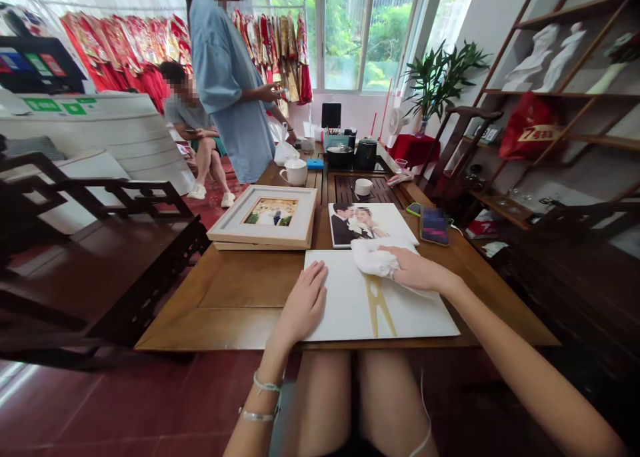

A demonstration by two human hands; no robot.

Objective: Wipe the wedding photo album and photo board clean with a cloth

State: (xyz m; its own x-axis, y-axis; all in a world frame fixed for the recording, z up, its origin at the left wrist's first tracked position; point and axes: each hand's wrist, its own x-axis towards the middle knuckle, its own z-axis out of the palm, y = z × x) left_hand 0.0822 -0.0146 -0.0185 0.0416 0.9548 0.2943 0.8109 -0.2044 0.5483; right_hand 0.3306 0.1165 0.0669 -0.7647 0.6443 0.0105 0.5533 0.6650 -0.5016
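Note:
A white panel (343,314) lies flat at the near edge of the table, with a tan A-shaped piece (379,305) on its surface. My left hand (306,302) rests open and flat on the panel's left edge, fingers stretched forward. Bunched under my right hand (419,268) is a white cloth (374,258), pressed against the far right part of the panel; the fingers are closed on it and partly hidden. The cloth covers the top of the tan piece. Just beyond lies a photo print of a couple (360,225).
Stacked picture frames (227,234) sit at left on the wooden table (240,280). A white mug (294,172), a small white cup (363,187) and a black kettle (366,154) stand farther back. A phone (434,226) lies at right. One person stands (220,64), another sits (187,107) behind.

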